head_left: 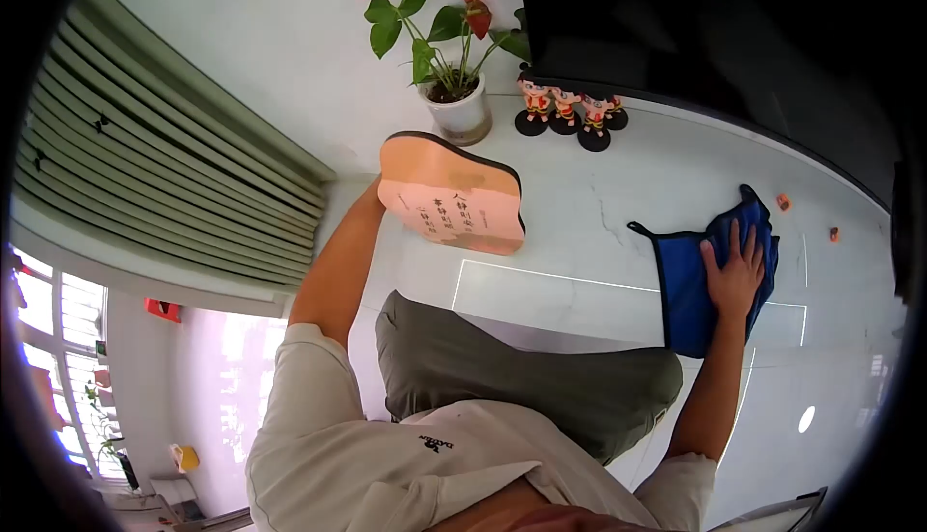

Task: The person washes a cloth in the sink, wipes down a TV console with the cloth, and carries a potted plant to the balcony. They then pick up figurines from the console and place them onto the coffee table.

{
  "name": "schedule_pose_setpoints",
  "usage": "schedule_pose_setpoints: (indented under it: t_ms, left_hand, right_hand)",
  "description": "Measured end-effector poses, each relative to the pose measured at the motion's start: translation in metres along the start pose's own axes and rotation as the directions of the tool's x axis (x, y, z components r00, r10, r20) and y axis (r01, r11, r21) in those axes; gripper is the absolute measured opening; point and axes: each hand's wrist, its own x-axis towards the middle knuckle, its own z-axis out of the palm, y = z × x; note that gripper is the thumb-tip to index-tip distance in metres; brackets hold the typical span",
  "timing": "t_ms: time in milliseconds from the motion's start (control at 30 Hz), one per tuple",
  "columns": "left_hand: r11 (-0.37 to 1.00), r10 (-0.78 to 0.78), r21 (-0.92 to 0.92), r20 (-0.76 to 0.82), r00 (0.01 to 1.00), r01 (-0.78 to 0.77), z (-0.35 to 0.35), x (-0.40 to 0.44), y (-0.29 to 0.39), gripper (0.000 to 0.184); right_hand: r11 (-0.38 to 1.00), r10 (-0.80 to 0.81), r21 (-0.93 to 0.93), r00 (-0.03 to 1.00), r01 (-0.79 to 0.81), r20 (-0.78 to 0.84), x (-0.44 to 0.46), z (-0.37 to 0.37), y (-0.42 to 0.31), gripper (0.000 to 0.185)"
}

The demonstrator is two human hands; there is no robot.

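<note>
An orange and pink panel with a dark edge and printed characters is held up at the left, over the white surface. My left forearm reaches to its left edge; the fingers of my left hand are hidden behind it. On the right, a blue cloth with black trim lies crumpled on the white surface. My right hand rests flat on this cloth, its fingers spread.
Behind the panel stands a white pot with a red-flowered plant. Several small figurines stand beside it, below a large black screen. Two small orange objects lie at the right. Green curtains hang at the left.
</note>
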Motion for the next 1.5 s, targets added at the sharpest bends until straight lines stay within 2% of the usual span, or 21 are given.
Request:
schedule_pose_setpoints:
  t_ms: [133,167,300,400,567,667,700,800,833,867,933,1000,1100,1167,1200,1267,1300,1333,1400,1433,1500]
  left_hand:
    - [0.986,0.015,0.167,-0.084,0.996,0.000,0.006,0.004,0.006,0.052]
    - [0.990,-0.126,0.051,-0.084,0.988,0.131,0.009,0.001,0.019,0.053]
    - [0.980,-0.123,0.123,-0.225,0.967,0.154,0.009,0.010,0.024,0.044]
    - [0.967,-0.011,0.240,-0.287,0.958,0.083,0.006,0.020,-0.004,0.043]
    - [0.976,-0.199,0.004,-0.411,0.890,0.220,0.009,0.017,-0.016,0.045]
    - [0.986,-0.156,-0.029,-0.530,0.833,0.166,0.019,0.011,-0.004,0.051]
    - [0.975,-0.215,-0.061,-0.525,0.823,0.215,0.017,0.010,-0.002,0.053]
    - [0.946,-0.313,-0.245,-0.502,0.807,0.214,0.008,-0.005,-0.012,0.047]
    - [0.914,-0.378,-0.325,-0.464,0.801,0.243,0.003,-0.015,-0.016,0.041]
    - [0.857,-0.478,-0.439,-0.482,0.734,0.270,0.001,-0.028,-0.019,0.039]
    - [0.728,-0.598,-0.663,-0.492,0.633,0.173,0.004,-0.061,-0.003,0.038]
    - [0.707,-0.632,-0.680,-0.483,0.606,0.195,0.005,-0.105,-0.003,0.035]
    - [0.685,-0.617,-0.728,-0.549,0.564,0.040,0.021,-0.161,0.008,0.055]
    - [0.906,-0.387,-0.389,-0.607,0.694,0.165,0.042,-0.172,0.034,0.076]
    - [0.962,-0.271,-0.185,-0.588,0.762,0.199,0.049,-0.167,0.052,0.087]
    - [0.974,-0.224,-0.152,-0.557,0.800,0.167,0.059,-0.144,0.080,0.112]
    - [0.968,-0.246,-0.181,-0.535,0.808,0.174,0.062,-0.131,0.095,0.113]
    - [0.970,-0.240,-0.172,-0.565,0.790,0.171,0.067,-0.119,0.099,0.098]
    - [0.955,-0.296,-0.164,-0.495,0.817,0.247,0.070,-0.108,0.099,0.074]
    - [0.950,-0.304,-0.235,-0.543,0.783,0.205,0.074,-0.103,0.098,0.052]
    - [0.925,-0.373,-0.279,-0.539,0.755,0.257,0.075,-0.101,0.101,0.043]
  right_hand:
    - [0.999,-0.030,-0.014,0.999,0.030,-0.013,0.004,0.004,0.003,0.076]
    - [0.999,-0.039,-0.019,0.999,0.039,-0.018,0.005,0.006,0.005,0.076]
    - [0.996,-0.079,-0.033,0.997,0.078,-0.026,0.007,0.010,0.010,0.075]
    - [0.995,-0.097,-0.038,0.995,0.096,-0.016,0.009,0.011,0.011,0.075]
    - [0.993,-0.111,-0.048,0.994,0.111,0.014,0.012,0.017,0.014,0.077]
    - [0.992,-0.110,-0.061,0.993,0.112,0.037,0.013,0.013,0.011,0.076]
    - [0.991,-0.111,-0.066,0.993,0.114,0.039,0.014,0.014,0.012,0.077]
    - [0.990,-0.127,-0.057,0.991,0.130,0.050,0.015,0.015,0.013,0.078]
    - [0.990,-0.119,-0.064,0.991,0.122,0.059,0.015,0.014,0.013,0.078]
    - [0.991,-0.110,-0.071,0.992,0.115,0.068,0.015,0.013,0.011,0.078]
    - [0.993,-0.088,-0.066,0.992,0.093,0.087,0.016,0.012,0.011,0.079]
    - [0.995,-0.076,-0.064,0.992,0.083,0.101,0.018,0.013,0.009,0.079]
    - [0.993,-0.083,-0.069,0.990,0.091,0.112,0.018,0.014,0.009,0.078]
    - [0.993,-0.089,-0.072,0.991,0.097,0.103,0.019,0.015,0.011,0.078]
    - [0.992,-0.092,-0.077,0.990,0.101,0.104,0.019,0.015,0.011,0.078]
    - [0.992,-0.097,-0.075,0.990,0.105,0.106,0.019,0.015,0.009,0.079]
    - [0.992,-0.100,-0.069,0.989,0.108,0.106,0.020,0.014,0.007,0.079]
    - [0.992,-0.101,-0.069,0.988,0.109,0.113,0.019,0.012,0.009,0.080]
    - [0.990,-0.128,-0.044,0.986,0.133,0.108,0.019,0.013,0.012,0.080]
    - [0.990,-0.136,-0.030,0.985,0.140,0.105,0.019,0.014,0.013,0.081]
    - [0.991,-0.109,-0.055,0.985,0.118,0.136,0.019,0.011,0.009,0.080]
